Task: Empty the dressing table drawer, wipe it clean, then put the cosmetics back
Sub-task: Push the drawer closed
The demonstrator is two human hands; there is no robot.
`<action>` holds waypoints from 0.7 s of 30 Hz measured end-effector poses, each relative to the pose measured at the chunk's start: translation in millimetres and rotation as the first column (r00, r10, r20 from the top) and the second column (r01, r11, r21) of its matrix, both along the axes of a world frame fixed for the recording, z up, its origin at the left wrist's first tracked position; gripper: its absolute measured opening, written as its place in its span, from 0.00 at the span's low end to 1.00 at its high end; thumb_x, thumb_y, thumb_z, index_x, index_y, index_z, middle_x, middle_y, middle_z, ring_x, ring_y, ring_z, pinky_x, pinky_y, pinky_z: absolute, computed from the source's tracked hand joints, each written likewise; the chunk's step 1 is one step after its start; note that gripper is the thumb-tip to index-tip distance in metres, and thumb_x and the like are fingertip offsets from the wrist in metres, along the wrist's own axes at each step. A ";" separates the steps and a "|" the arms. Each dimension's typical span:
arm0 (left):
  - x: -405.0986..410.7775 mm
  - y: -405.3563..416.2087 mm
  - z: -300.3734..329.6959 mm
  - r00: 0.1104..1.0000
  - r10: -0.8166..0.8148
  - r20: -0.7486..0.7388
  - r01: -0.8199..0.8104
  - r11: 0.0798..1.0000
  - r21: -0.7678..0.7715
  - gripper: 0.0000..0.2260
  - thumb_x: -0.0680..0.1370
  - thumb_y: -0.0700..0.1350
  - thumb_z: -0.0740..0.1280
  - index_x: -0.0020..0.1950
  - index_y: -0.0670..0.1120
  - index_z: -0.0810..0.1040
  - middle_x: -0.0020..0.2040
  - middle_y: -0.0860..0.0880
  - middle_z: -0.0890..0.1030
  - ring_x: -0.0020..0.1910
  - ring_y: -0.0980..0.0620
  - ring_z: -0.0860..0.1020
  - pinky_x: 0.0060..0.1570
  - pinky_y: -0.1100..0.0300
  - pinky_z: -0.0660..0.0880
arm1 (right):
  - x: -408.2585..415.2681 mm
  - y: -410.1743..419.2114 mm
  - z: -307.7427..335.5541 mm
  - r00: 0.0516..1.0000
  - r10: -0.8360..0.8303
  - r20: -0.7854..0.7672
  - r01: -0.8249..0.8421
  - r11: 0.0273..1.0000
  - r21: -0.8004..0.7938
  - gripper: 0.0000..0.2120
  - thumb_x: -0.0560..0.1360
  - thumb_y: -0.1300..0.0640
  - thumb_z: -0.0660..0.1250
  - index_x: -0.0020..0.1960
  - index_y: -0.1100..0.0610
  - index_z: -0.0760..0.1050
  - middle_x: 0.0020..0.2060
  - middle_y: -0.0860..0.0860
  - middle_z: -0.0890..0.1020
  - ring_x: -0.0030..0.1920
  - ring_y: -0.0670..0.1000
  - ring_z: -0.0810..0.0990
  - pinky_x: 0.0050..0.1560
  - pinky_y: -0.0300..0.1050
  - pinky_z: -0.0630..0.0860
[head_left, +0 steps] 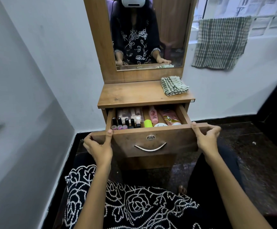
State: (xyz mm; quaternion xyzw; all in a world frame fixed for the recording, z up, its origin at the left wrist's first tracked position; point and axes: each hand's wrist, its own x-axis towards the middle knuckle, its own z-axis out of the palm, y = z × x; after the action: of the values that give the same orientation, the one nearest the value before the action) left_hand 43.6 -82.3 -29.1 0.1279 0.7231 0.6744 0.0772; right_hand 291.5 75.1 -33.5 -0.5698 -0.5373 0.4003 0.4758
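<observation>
The drawer (pixel 151 139) stands pulled out from under the top of the dressing table (pixel 141 95), its wooden front panel wider than the box behind it and overhanging at both ends. The left hand (pixel 98 146) grips the left end of that panel, thumb hooked over the top edge and fingers curled round the outer corner. The right hand (pixel 206 138) grips the right end the same way, thumb on the top edge, fingers wrapped round the far corner. A curved metal handle (pixel 150 147) and a small round lock (pixel 150 137) sit untouched between the hands.

A pale wall runs close along the left; dark floor lies open to the right. Inside, nail polish bottles (pixel 123 123) line the front left, a makeup palette (pixel 130 113) lies behind them, and a yellow-green tube (pixel 148 123), a pink bottle (pixel 153 115) and a pink pouch (pixel 169 118) fill the right. A folded checked cloth (pixel 174 85) rests on the tabletop's right rear corner, below the mirror (pixel 147 33).
</observation>
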 end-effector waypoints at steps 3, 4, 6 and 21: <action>-9.5 9.0 2.9 1.000 -0.016 0.010 0.017 0.999 -0.031 0.31 0.71 0.53 0.72 0.67 0.40 0.64 0.66 0.44 0.64 0.64 0.48 0.66 0.57 0.61 0.64 | -3.1 11.3 9.0 0.999 0.034 0.033 -0.031 0.997 -0.073 0.28 0.72 0.44 0.69 0.59 0.57 0.59 0.65 0.57 0.63 0.66 0.56 0.67 0.66 0.54 0.69; -12.7 11.8 3.6 1.000 -0.022 0.016 0.023 0.999 -0.041 0.31 0.71 0.53 0.72 0.67 0.40 0.63 0.67 0.44 0.63 0.65 0.47 0.66 0.58 0.60 0.64 | -3.9 14.9 11.9 0.998 0.046 0.046 -0.042 0.995 -0.093 0.29 0.72 0.43 0.69 0.61 0.58 0.59 0.65 0.58 0.62 0.66 0.57 0.67 0.66 0.54 0.70; -18.8 17.0 4.8 0.999 -0.037 0.028 0.038 0.998 -0.055 0.31 0.71 0.53 0.73 0.66 0.41 0.63 0.67 0.44 0.63 0.66 0.46 0.66 0.59 0.59 0.64 | -5.3 22.8 17.5 0.995 0.067 0.079 -0.056 0.990 -0.132 0.33 0.72 0.43 0.69 0.64 0.61 0.58 0.67 0.59 0.61 0.67 0.59 0.66 0.65 0.55 0.70; -52.8 49.1 16.5 0.987 -0.130 0.092 0.143 0.978 -0.152 0.26 0.73 0.49 0.72 0.63 0.41 0.64 0.67 0.42 0.63 0.65 0.43 0.67 0.64 0.50 0.69 | -16.4 59.5 5.2 0.983 0.031 0.181 -0.013 0.995 -0.100 0.19 0.74 0.59 0.69 0.59 0.65 0.67 0.60 0.62 0.73 0.59 0.59 0.75 0.55 0.47 0.72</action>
State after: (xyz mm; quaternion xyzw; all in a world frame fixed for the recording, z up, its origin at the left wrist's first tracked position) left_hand -9.2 -33.2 -12.6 0.1433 0.7601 0.6125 0.1628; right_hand 275.1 134.6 -28.3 -0.6207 -0.5647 0.3776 0.3915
